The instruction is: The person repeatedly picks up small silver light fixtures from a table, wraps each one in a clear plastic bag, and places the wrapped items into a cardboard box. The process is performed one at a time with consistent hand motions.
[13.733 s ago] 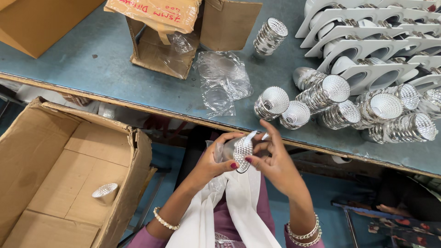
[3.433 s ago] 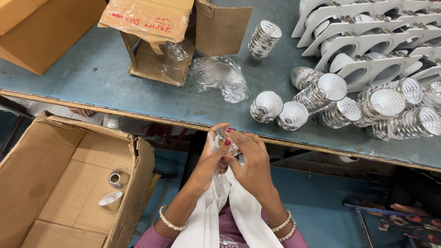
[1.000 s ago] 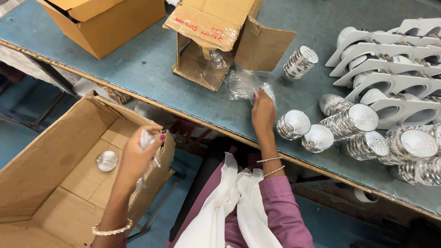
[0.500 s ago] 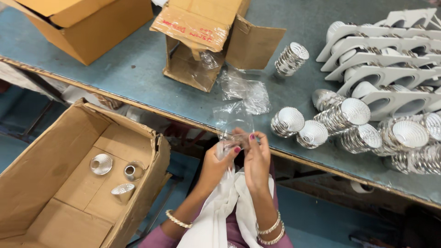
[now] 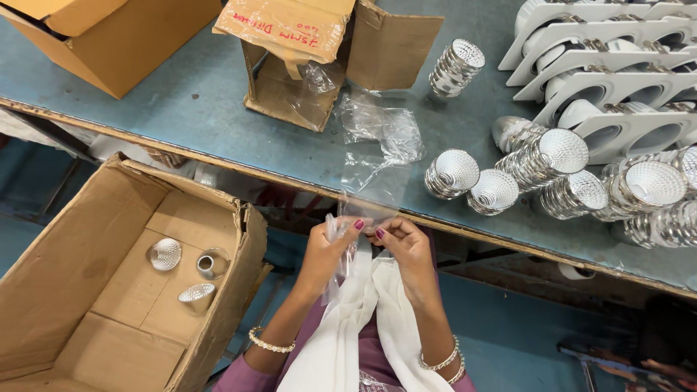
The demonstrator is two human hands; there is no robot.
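Pinching a small clear plastic bag (image 5: 363, 210) between them, both hands sit just below the near edge of the desk (image 5: 181, 109), over the person's lap. The left hand (image 5: 328, 250) is closed down to a fingertip grip on the bag's left side, thumb against forefinger; the right hand (image 5: 406, 247) grips the right side the same way, its other fingers curled in loosely. The bag rises from the fingertips toward the desk edge.

The film looks very light, thin and limp, likely slippery and quick to crumple, so it is probably best held at its open edge with the fingertips, one hand to each side, as here. Whether anything is inside I cannot tell.

On the desk just beyond the hands lie more loose clear bags (image 5: 381, 131), with faceted silver reflector cups (image 5: 494, 190) to their right and white lamp housings (image 5: 617, 87) further right. An open brown carton (image 5: 290, 80) stands left of the loose bags. Below the desk, left of the hands, a large cardboard box (image 5: 87, 239) holds three small reflectors (image 5: 165, 254).
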